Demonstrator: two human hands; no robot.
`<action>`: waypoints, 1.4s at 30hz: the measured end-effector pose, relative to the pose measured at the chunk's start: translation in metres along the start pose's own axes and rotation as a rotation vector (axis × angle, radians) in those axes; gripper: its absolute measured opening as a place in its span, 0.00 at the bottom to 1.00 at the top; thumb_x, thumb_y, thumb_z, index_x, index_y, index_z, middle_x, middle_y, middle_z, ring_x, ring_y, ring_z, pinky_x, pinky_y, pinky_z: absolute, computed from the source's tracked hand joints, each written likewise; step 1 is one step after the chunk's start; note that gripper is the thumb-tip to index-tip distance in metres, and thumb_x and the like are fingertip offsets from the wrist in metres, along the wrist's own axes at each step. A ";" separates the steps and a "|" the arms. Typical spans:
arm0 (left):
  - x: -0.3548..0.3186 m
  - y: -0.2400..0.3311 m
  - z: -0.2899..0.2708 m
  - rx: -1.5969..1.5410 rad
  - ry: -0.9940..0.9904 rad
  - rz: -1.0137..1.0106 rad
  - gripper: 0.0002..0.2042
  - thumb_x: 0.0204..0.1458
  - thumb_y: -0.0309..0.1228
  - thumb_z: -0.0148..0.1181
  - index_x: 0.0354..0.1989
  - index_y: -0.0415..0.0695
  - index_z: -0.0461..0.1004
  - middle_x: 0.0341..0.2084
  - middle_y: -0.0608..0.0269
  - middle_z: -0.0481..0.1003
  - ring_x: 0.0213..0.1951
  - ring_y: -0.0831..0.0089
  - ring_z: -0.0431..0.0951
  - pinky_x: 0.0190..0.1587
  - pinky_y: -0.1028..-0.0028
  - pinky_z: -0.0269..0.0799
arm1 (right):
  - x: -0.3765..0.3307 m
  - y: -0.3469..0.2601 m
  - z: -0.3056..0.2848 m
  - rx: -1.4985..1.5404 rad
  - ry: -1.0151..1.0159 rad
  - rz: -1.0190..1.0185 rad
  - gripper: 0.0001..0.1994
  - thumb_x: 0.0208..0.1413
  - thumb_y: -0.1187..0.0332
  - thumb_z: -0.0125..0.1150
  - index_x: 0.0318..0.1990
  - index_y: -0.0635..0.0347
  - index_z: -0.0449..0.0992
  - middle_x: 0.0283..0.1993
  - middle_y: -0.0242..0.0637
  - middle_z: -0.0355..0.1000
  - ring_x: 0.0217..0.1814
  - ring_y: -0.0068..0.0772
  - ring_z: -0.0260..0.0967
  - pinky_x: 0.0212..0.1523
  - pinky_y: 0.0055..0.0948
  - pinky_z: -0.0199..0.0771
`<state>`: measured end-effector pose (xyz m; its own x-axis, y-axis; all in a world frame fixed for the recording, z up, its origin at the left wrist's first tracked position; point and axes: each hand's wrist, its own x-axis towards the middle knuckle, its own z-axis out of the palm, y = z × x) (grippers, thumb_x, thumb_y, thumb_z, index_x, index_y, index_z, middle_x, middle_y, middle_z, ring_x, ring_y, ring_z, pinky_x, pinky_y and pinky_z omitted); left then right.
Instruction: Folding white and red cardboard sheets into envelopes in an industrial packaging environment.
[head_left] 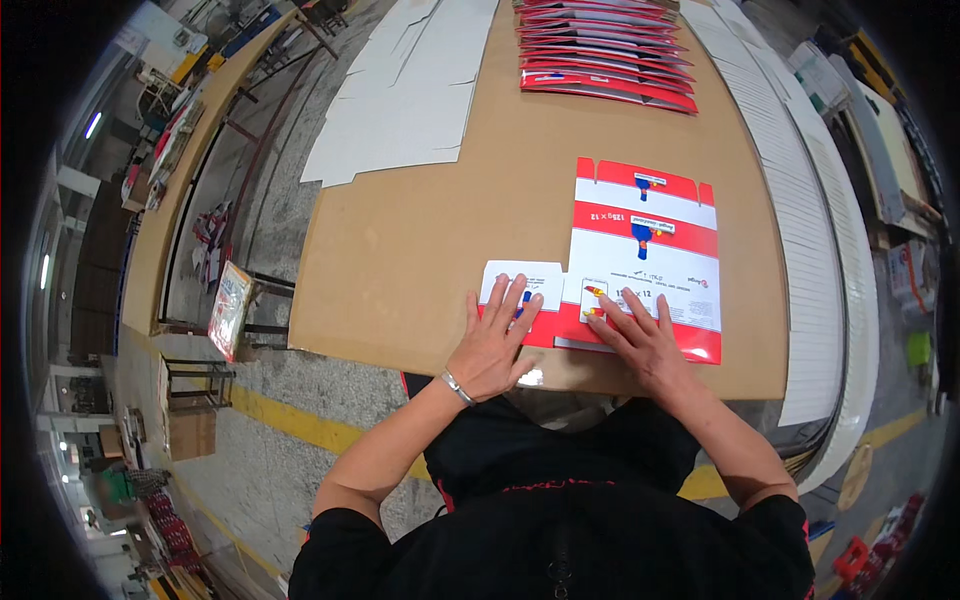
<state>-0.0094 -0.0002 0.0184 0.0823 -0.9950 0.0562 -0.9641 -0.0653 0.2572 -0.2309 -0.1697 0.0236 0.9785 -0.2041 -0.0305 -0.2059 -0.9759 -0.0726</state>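
A red and white printed carton blank [690, 265] lies flat near the front edge of the brown cardboard-topped table [400, 260]. Its smaller panel reaches out to the left. My left hand [492, 345], with a metal band at the wrist, rests on that smaller panel, fingers spread. On the lower part of the larger panel lies my right hand [645, 340], fingers apart and flat. Neither hand grips anything. The spread fingers cover part of the printing on both panels.
A row of folded red and white cartons [605, 60] overlaps at the table's far end. White cardboard sheets [400, 90] lie at the far left. A long stack of white sheets [790, 180] runs along the right side. A wooden bench [190, 180] stands across the aisle.
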 end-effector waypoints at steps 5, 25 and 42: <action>0.007 0.005 0.011 0.075 -0.012 -0.106 0.36 0.54 0.50 0.55 0.70 0.55 0.50 0.71 0.46 0.41 0.71 0.44 0.39 0.61 0.31 0.39 | -0.003 -0.004 0.009 0.026 0.066 -0.007 0.38 0.50 0.69 0.62 0.69 0.39 0.53 0.74 0.35 0.44 0.75 0.50 0.40 0.64 0.73 0.44; 0.013 0.012 0.005 0.066 -0.033 -0.158 0.32 0.56 0.53 0.50 0.69 0.60 0.56 0.70 0.39 0.41 0.70 0.42 0.40 0.64 0.38 0.38 | -0.006 0.002 0.001 0.268 0.005 -0.035 0.34 0.49 0.75 0.56 0.66 0.47 0.59 0.73 0.34 0.49 0.77 0.45 0.38 0.71 0.65 0.26; 0.141 -0.080 0.015 -0.269 0.404 -0.409 0.42 0.41 0.46 0.71 0.65 0.45 0.60 0.69 0.41 0.47 0.71 0.46 0.42 0.69 0.49 0.39 | 0.010 0.020 -0.020 0.074 0.044 -0.125 0.35 0.50 0.74 0.55 0.69 0.49 0.54 0.71 0.34 0.53 0.72 0.44 0.51 0.67 0.58 0.51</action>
<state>0.0753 -0.1360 -0.0088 0.5698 -0.7835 0.2478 -0.7418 -0.3606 0.5654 -0.2245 -0.1928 0.0417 0.9959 -0.0862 0.0269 -0.0814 -0.9859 -0.1465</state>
